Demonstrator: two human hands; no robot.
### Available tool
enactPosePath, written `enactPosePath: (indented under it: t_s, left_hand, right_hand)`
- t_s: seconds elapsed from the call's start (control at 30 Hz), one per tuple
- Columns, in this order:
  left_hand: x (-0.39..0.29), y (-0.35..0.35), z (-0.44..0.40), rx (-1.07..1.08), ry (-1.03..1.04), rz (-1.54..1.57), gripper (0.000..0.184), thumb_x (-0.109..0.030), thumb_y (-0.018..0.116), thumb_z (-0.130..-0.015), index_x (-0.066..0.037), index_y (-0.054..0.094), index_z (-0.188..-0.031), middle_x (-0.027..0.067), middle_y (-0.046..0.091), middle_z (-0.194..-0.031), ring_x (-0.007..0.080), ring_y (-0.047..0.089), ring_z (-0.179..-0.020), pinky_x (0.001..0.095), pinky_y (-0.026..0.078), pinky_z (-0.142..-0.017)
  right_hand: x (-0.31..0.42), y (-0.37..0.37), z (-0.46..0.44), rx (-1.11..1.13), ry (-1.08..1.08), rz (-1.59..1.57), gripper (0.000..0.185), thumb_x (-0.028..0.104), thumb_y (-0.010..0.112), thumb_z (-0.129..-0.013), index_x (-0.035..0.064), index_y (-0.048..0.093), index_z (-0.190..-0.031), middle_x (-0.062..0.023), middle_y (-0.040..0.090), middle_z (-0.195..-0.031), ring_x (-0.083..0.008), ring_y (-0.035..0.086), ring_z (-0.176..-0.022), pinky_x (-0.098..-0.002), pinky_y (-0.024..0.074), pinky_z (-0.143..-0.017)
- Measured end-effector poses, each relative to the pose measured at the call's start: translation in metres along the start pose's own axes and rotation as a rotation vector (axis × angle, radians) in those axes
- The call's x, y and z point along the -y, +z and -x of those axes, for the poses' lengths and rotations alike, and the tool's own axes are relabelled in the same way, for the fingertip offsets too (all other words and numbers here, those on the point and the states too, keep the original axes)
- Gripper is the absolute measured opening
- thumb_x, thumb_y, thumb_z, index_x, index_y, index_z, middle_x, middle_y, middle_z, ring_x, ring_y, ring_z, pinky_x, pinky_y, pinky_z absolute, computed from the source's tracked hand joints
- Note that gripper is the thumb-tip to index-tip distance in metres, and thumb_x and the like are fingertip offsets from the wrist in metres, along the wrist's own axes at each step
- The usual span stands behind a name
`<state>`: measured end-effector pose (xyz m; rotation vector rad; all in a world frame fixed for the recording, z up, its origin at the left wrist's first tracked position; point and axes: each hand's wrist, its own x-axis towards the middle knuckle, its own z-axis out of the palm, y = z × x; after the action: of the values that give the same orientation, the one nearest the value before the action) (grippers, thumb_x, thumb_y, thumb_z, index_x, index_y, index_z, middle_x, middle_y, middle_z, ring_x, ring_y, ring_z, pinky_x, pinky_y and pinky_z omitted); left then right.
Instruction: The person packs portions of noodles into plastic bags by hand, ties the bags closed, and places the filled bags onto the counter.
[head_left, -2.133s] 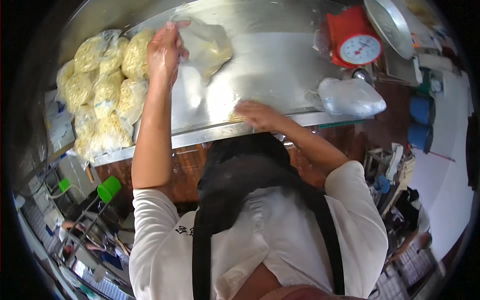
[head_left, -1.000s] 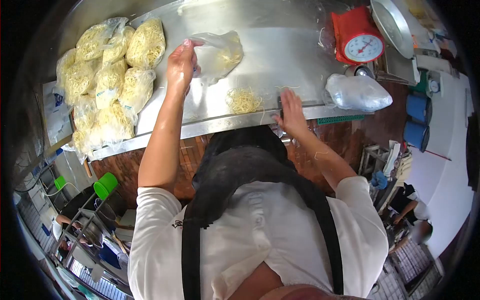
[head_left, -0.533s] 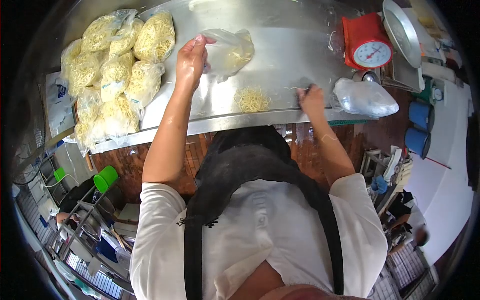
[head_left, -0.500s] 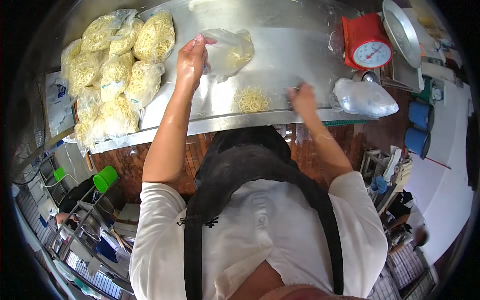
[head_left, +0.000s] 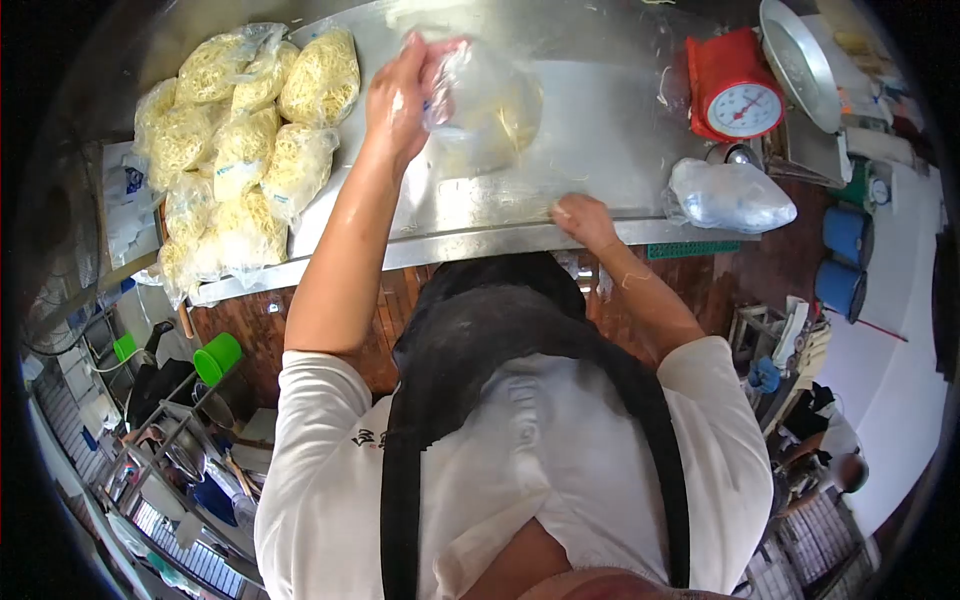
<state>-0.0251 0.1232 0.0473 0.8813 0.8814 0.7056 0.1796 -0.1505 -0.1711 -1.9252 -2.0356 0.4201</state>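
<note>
My left hand (head_left: 402, 98) is closed on the gathered top of a clear plastic bag (head_left: 490, 115). The bag is blurred, with some pale yellow noodles (head_left: 518, 125) inside it. Close to the counter's front edge, my right hand (head_left: 585, 221) is curled closed, and whatever it may hold is hidden. Many knotted bags of noodles (head_left: 240, 150) are heaped left of my left hand on the metal counter (head_left: 600, 120).
A red dial scale (head_left: 742, 105) with a metal pan (head_left: 800, 65) stands at the back right. Nearer is a bundle of clear plastic bags (head_left: 730, 195). Blue bins (head_left: 840, 287) and a person (head_left: 848, 470) are at the far right, a green bucket (head_left: 217, 358) at lower left.
The small noodle pile at the counter's front edge is no longer seen there. My left hand has moved up a little with the bag. My right hand has shifted left and lower and curled closed.
</note>
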Motion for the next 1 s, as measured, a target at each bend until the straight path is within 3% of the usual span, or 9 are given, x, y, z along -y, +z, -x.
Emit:
enactPosePath:
  t_s: [0.1,0.2,0.3,0.43,0.57,0.67,0.77,0.83,1.0]
  left_hand:
    - [0.047,-0.029,-0.012,-0.058,-0.133,-0.101,0.056,-0.040,0.037,-0.106,0.005,0.070,-0.103,-0.0024,0.042,-0.056,0.0112,0.041,-0.051,0.0277,0.037,-0.049]
    - [0.059,-0.019,0.008,0.035,-0.142,-0.260,0.060,-0.046,0.039,-0.104,0.005,0.070,-0.106,-0.0036,0.039,-0.055,0.0110,0.040,-0.050,0.0278,0.038,-0.052]
    - [0.054,-0.006,0.022,0.080,-0.080,-0.368,0.062,-0.049,0.041,-0.103,0.006,0.069,-0.110,-0.0038,0.042,-0.058,0.0094,0.041,-0.053,0.0281,0.039,-0.053]
    - [0.054,0.003,0.029,-0.103,0.109,-0.509,0.049,-0.042,0.052,-0.101,0.002,0.072,-0.105,0.0091,0.072,-0.084,0.0141,0.061,-0.073,0.0286,0.049,-0.070]
    - [0.049,-0.018,0.014,-0.059,-0.031,-0.567,0.042,-0.040,0.056,-0.099,-0.002,0.073,-0.105,0.0079,0.071,-0.081,0.0119,0.060,-0.075,0.0285,0.049,-0.073]
    - [0.047,-0.019,0.012,-0.019,0.070,-0.597,0.041,-0.041,0.056,-0.099,-0.005,0.074,-0.105,0.0062,0.069,-0.077,0.0108,0.057,-0.072,0.0291,0.048,-0.072]
    - [0.043,-0.015,0.010,-0.024,-0.022,-0.583,0.043,-0.043,0.055,-0.099,-0.005,0.074,-0.105,0.0074,0.070,-0.082,0.0120,0.058,-0.076,0.0291,0.048,-0.076]
    - [0.050,-0.009,0.006,-0.003,-0.010,-0.565,0.044,-0.044,0.055,-0.099,-0.005,0.074,-0.105,0.0091,0.070,-0.087,0.0130,0.060,-0.081,0.0296,0.048,-0.078]
    - [0.059,0.000,0.007,0.039,0.136,-0.564,0.047,-0.048,0.053,-0.100,-0.007,0.074,-0.106,-0.0068,0.037,-0.052,0.0058,0.037,-0.045,0.0259,0.032,-0.044]
  right_hand:
    - [0.002,-0.024,-0.013,-0.147,0.316,-0.254,0.026,0.025,0.064,-0.093,0.0008,0.065,-0.086,-0.0148,0.065,-0.072,-0.0298,0.062,-0.056,-0.0370,0.0493,-0.053]
    - [0.073,-0.102,-0.060,-0.322,0.409,-0.629,0.025,0.021,0.065,-0.094,-0.0016,0.064,-0.084,-0.0161,0.063,-0.067,-0.0258,0.060,-0.057,-0.0348,0.0472,-0.054]
    - [0.127,-0.130,-0.102,-0.534,0.156,-0.822,0.016,0.015,0.067,-0.090,-0.0009,0.065,-0.088,-0.0153,0.063,-0.072,-0.0246,0.058,-0.059,-0.0325,0.0472,-0.058]
    - [0.110,-0.061,-0.171,-0.259,0.194,-0.602,0.016,0.016,0.061,-0.091,0.0020,0.067,-0.096,-0.0203,0.068,-0.090,-0.0332,0.066,-0.083,-0.0389,0.0514,-0.073]
    - [0.103,-0.113,-0.175,0.317,0.280,-0.179,0.017,0.013,0.055,-0.090,0.0017,0.067,-0.093,-0.0197,0.069,-0.097,-0.0409,0.065,-0.086,-0.0483,0.0509,-0.080]
    - [0.089,-0.145,-0.145,0.086,0.033,-0.189,0.012,0.007,0.057,-0.087,0.0032,0.068,-0.093,-0.0167,0.068,-0.093,-0.0378,0.065,-0.083,-0.0453,0.0517,-0.075]
    - [0.117,-0.183,-0.134,-0.297,0.140,-0.270,0.015,0.002,0.060,-0.085,0.0035,0.069,-0.096,-0.0153,0.067,-0.090,-0.0339,0.065,-0.082,-0.0409,0.0521,-0.073]
    - [0.103,-0.156,-0.132,-0.253,0.145,-0.220,0.016,0.000,0.062,-0.083,0.0039,0.069,-0.097,-0.0143,0.066,-0.087,-0.0322,0.065,-0.079,-0.0392,0.0516,-0.071]
    - [0.114,-0.156,-0.127,-0.326,-0.044,-0.283,0.019,0.000,0.063,-0.083,0.0037,0.069,-0.100,-0.0145,0.064,-0.085,-0.0320,0.063,-0.077,-0.0392,0.0508,-0.070]
